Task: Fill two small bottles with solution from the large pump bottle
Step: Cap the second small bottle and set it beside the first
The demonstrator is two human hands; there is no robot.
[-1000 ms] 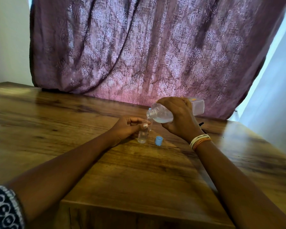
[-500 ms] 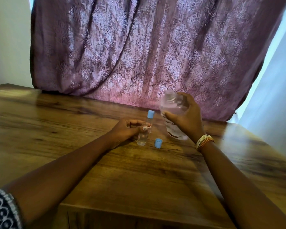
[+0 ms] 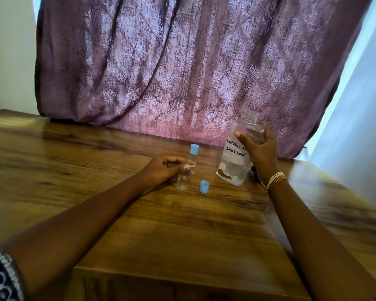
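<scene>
Clear plastic, upright: large bottle (image 3: pixel 234 161) grasped by right hand (image 3: pixel 258 153) around neck and shoulder, base on or just above wooden table (image 3: pixel 139 224); contact not confirmable. Pump absent, threaded mouth open. Label hand-lettered, partly covered, "SOLUTION" legible. Liquid low, near the base. Left hand (image 3: pixel 161 170) closed around open small bottle (image 3: pixel 182 180), pinched near the mouth, standing on table; fill level not readable. Loose blue cap (image 3: pixel 204 186) lying just right of left hand, between both hands. Second small bottle (image 3: pixel 193 156), capped blue, just behind left fingertips. Status, judged: uncapped bottle probably filled, awaiting cap; capped bottle's contents unclear, possibly already done.
</scene>
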